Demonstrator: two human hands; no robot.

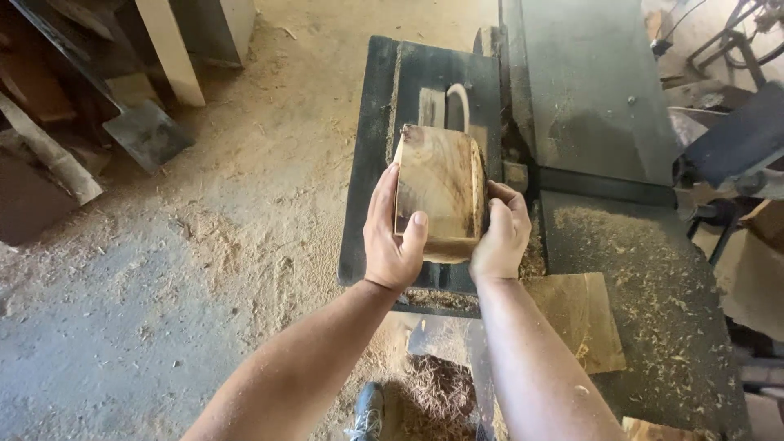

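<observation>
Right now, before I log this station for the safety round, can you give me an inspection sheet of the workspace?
Surface: dark machine table, strewn with sawdust and chips.
Job's things: wooden block, held over the machine's dark side table.
Clutter: flat wood offcut by the machine; shavings pile below.
Grippers: left hand and right hand each grip a side of the block.
Cables: one dark cable, top right.
Surroundings: sawdust-covered floor; shovel and timber at left.
</observation>
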